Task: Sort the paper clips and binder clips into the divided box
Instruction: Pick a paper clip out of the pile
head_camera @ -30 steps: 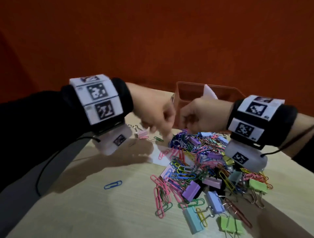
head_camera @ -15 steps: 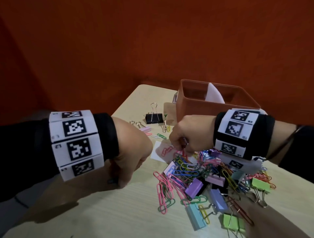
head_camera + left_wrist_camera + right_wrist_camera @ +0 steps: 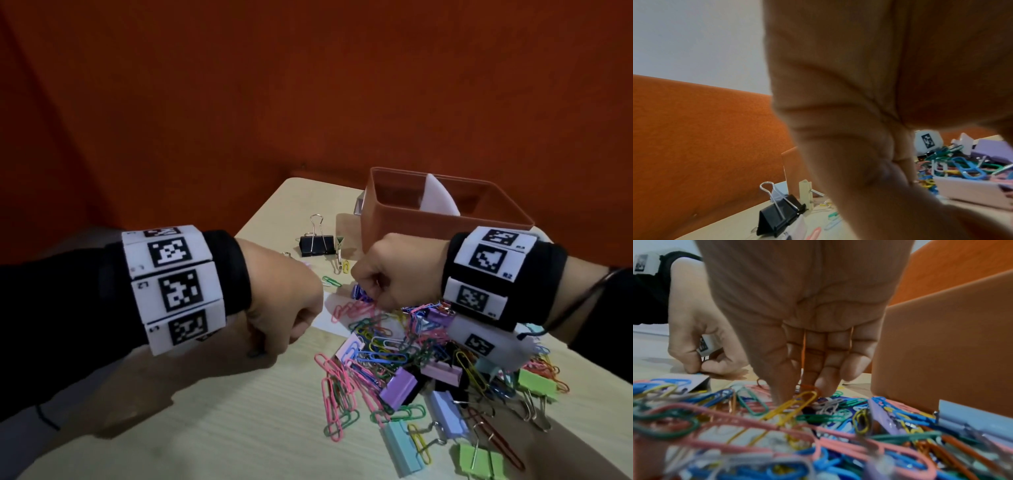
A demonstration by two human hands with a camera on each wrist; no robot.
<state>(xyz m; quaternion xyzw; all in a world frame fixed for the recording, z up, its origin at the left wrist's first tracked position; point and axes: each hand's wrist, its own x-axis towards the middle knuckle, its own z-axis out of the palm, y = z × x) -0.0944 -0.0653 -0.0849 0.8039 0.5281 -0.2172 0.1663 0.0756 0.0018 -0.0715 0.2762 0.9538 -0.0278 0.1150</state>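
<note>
A heap of coloured paper clips and pastel binder clips (image 3: 428, 363) lies on the table in front of the orange divided box (image 3: 411, 219), which has a white divider (image 3: 440, 197). My left hand (image 3: 274, 342) is knuckles-up on the table left of the heap. In the right wrist view it (image 3: 696, 369) pinches a blue paper clip (image 3: 698, 373) against the tabletop. My right hand (image 3: 373, 298) reaches down into the heap's far edge. Its thumb and fingertips (image 3: 824, 386) close on an orange paper clip (image 3: 808, 387).
A black binder clip (image 3: 317, 243) with steel handles stands left of the box, also seen in the left wrist view (image 3: 781, 214). A few stray paper clips (image 3: 331, 281) lie beside it. A white card (image 3: 330, 320) sits under the heap's left edge. An orange wall rises behind.
My left hand came back from beside the right hand, moved left and down to the table, and took the lone blue paper clip. My right hand dropped to the heap's far edge.
</note>
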